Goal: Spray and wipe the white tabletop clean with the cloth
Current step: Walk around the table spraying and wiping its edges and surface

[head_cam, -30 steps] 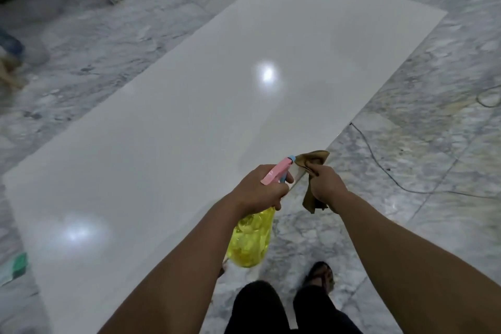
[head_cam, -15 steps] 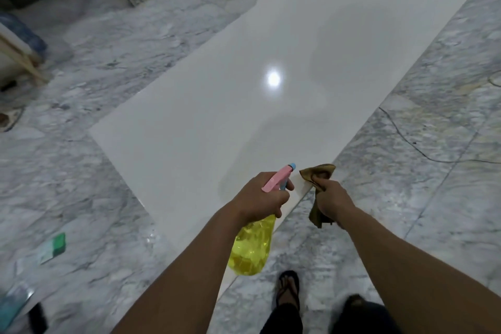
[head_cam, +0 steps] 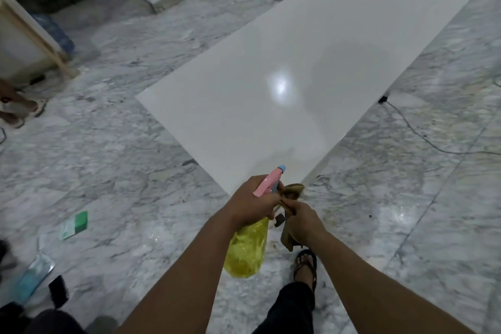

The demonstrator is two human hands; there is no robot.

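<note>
Ahead of me the white tabletop (head_cam: 311, 81) runs away on a diagonal, its near corner pointing at my hands and ending just short of them; its long left and right edges are both open to bare marble floor (head_cam: 122, 171), with a black cable (head_cam: 423, 138) trailing along the right side. My left hand (head_cam: 253, 202) is wrapped around the neck of one yellow spray bottle (head_cam: 248, 249), pink trigger head and blue nozzle aimed at the near corner, the body hanging below my wrist. My right hand (head_cam: 303, 221) is closed on one brown cloth (head_cam: 291, 192), touching the left hand, with folds sticking out above and below the fist. Both hands hover over floor, just off the corner. One sandalled foot (head_cam: 306, 266) shows below them; one green-and-white packet (head_cam: 74, 225) lies well left.
</note>
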